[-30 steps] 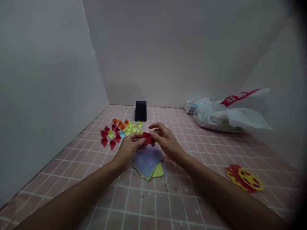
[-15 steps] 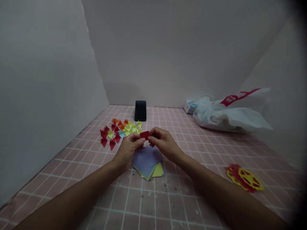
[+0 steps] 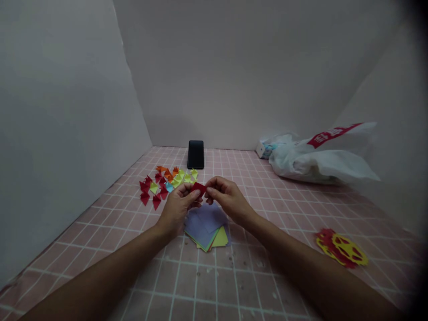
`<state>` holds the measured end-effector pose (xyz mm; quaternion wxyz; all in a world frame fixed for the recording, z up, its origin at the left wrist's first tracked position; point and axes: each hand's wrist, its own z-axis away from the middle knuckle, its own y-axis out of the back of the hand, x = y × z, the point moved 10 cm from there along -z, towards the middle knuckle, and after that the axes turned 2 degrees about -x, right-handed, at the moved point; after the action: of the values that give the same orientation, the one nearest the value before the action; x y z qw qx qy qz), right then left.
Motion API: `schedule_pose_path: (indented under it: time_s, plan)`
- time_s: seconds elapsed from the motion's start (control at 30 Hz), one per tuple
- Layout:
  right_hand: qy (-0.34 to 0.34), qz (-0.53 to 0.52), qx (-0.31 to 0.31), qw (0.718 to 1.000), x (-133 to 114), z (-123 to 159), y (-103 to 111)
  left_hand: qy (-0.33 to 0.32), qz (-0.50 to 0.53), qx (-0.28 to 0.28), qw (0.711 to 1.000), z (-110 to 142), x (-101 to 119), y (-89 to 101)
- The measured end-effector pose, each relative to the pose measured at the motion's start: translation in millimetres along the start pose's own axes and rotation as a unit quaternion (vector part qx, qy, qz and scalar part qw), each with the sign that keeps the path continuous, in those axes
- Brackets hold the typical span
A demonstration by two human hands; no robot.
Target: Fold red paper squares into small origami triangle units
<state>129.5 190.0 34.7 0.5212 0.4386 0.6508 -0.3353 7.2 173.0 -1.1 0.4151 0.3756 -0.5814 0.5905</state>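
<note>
— What lies on the pink tiled table?
— A black phone leans on the back wall. At the right is a white plastic bag, and nearer, red and yellow paper cut-outs.

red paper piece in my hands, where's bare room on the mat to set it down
Free: the tiles between the paper stack and the red-yellow cutouts, and the near-left tiles by the wall. Crowded: the folded pieces beyond the left hand, the plastic bag far right.
</note>
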Motion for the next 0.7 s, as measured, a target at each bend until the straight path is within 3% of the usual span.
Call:
schedule_pose_path:
  time_s: [0.37, 0.7]
  plan:
    - [0.002, 0.056, 0.011, 0.998, -7.3, 1.6, 1.8, -0.04, -0.087, -0.027, 0.995, 0.1, 11.5, -5.5]
    - [-0.008, 0.02, 0.006, 1.0, -2.4, 1.3, 1.0, -0.083, -0.166, -0.034, 0.982, -0.7, 22.9, -4.3]
